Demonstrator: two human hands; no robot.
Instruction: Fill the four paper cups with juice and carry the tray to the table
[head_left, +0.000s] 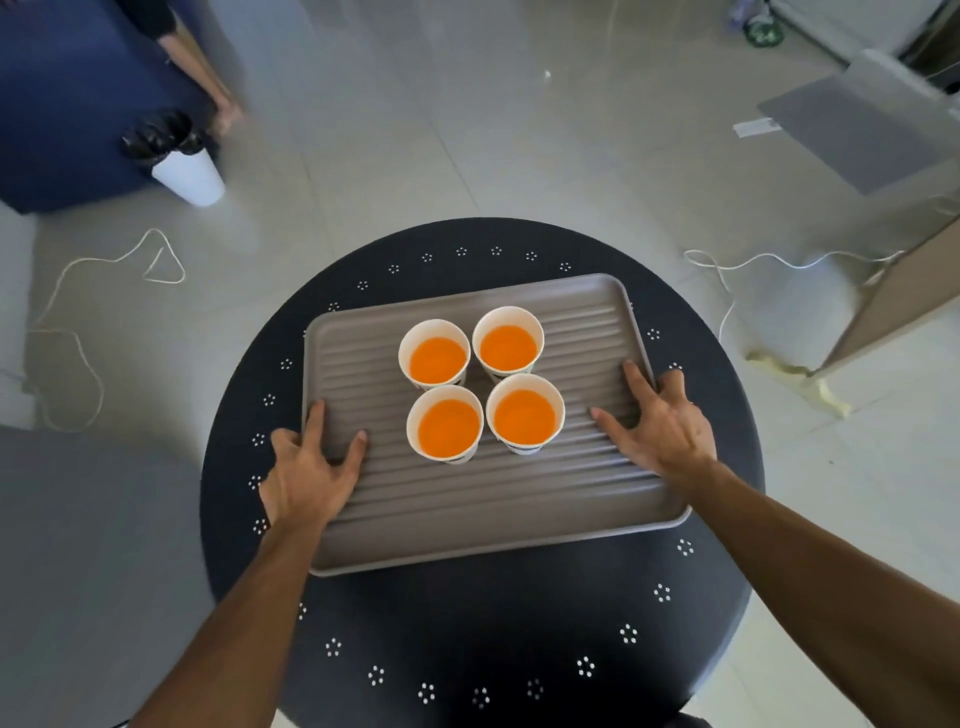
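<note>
A grey-brown ribbed tray (467, 509) lies on a round black table (483, 623) with white dot patterns. Several white paper cups (447, 426) stand close together in a square on the tray's far half, each holding orange juice. My left hand (306, 467) clasps the tray's left edge, thumb on the ribbed surface and fingers over the rim. On the right edge, my right hand (660, 421) holds the same way, thumb resting on the tray beside the near right cup (524, 415).
A white bin with a black liner (182, 161) stands on the tiled floor at the far left, beside a blue seat (62, 104). White cords (93, 270) trail over the floor on both sides. A grey appliance (862, 130) and a board stand at the right.
</note>
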